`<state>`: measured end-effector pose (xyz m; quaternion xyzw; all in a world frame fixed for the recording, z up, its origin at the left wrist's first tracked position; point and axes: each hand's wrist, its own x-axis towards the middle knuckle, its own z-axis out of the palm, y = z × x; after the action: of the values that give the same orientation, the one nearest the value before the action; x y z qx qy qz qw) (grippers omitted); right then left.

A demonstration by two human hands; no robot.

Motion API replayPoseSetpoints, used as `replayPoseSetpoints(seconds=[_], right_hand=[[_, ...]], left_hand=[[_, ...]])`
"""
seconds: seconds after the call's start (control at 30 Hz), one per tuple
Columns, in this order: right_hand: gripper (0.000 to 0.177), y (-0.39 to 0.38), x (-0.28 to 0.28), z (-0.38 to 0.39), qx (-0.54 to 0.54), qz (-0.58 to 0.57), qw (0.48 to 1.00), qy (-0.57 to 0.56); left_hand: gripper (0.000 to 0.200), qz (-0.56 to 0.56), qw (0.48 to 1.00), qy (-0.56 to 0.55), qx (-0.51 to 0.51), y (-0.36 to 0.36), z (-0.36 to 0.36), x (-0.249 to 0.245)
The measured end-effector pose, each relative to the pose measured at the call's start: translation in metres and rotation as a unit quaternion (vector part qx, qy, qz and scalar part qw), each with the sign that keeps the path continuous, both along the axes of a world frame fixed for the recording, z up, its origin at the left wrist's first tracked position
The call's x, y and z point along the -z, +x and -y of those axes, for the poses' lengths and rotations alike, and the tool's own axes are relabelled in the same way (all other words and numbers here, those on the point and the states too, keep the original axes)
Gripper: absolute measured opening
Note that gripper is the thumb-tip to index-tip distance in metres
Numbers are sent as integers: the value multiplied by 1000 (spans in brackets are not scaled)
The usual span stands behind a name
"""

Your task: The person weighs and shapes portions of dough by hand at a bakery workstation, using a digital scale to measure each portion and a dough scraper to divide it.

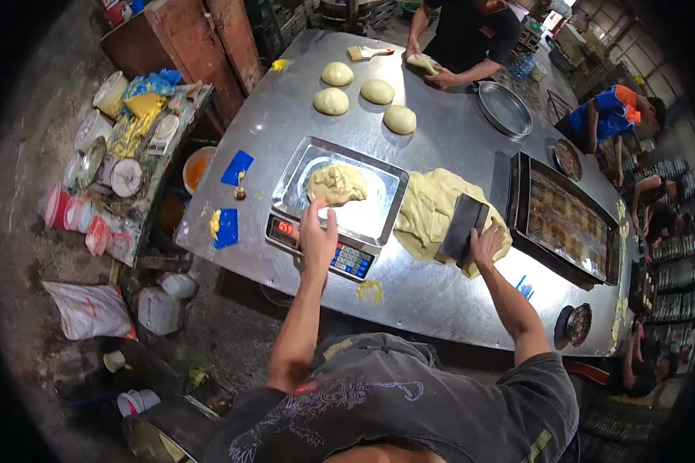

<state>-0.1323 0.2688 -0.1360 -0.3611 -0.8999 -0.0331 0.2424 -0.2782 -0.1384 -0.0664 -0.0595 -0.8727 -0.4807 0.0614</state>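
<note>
My left hand is over the front edge of a digital scale, fingers apart, with the fingertips at the near edge of a dough piece. That piece lies in the metal tray on top of the scale, whose red display is lit. To the right, a large soft mass of dough rests directly on the metal table. My right hand grips a dark, flat dough scraper, its blade against the right part of this mass. The hand partly hides the scraper's handle.
Several round dough balls and a brush lie farther back. Blue plastic scrapers sit left of the scale. A large rectangular pan stands at right, a round pan behind. Across the table, another person's hands hold dough.
</note>
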Motion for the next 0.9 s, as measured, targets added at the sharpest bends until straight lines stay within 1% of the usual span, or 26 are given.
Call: replayPoseSetpoints(seconds=[0.03,0.07,0.1,0.13,0.17,0.2,0.23,0.27,0.3,0.33,0.37,0.43,0.47,0.57,0.6,0.7,0.73,0.77,0.83,0.9], right_hand=[[49,0,-11,9,-131,26,991,-20],[48,0,-22,17,-263,52,963,-40],[46,1,-25,25,-391,78,915,-60],[43,13,-9,43,-481,138,858,-117],[40,25,8,67,-565,195,783,-170],[42,16,0,100,-619,325,624,-349],[46,33,-6,132,-689,263,607,-297],[57,45,-1,158,-701,278,614,-234],[67,64,31,175,-673,263,661,-203],[71,72,39,193,-649,264,691,-176],[75,76,45,207,-622,262,722,-153],[78,80,55,220,-602,247,745,-143],[79,85,59,224,-588,242,759,-139],[80,89,70,220,-584,228,770,-117],[78,89,73,219,-590,208,765,-154],[76,89,63,192,-595,167,759,-207],[74,99,39,177,-573,169,765,-240],[75,115,34,158,-553,179,780,-233],[79,162,61,107,-563,276,769,-128],[83,190,62,76,-552,303,765,-133]], left_hand=[[34,14,998,59,9,9,9,0],[31,30,993,117,15,19,17,-1],[28,48,983,174,19,30,24,-2],[27,53,984,171,21,42,29,-5],[25,59,984,169,19,54,34,-9],[24,60,984,169,15,63,37,-11],[25,63,983,174,9,71,40,-11],[25,65,982,180,1,80,41,-9],[25,67,981,184,-7,91,42,-8],[26,69,982,176,-13,101,42,-8],[27,88,977,191,-25,110,41,-9],[28,131,968,211,-35,128,39,-12],[28,158,956,244,-50,137,38,-8],[30,126,963,234,-52,163,31,0],[31,125,964,230,-56,172,27,0],[32,131,956,254,-69,198,17,12],[32,135,957,246,-74,208,10,5],[32,140,954,252,-77,217,4,0],[31,152,950,264,-73,234,-4,10],[31,164,947,267,-68,248,-15,12]])
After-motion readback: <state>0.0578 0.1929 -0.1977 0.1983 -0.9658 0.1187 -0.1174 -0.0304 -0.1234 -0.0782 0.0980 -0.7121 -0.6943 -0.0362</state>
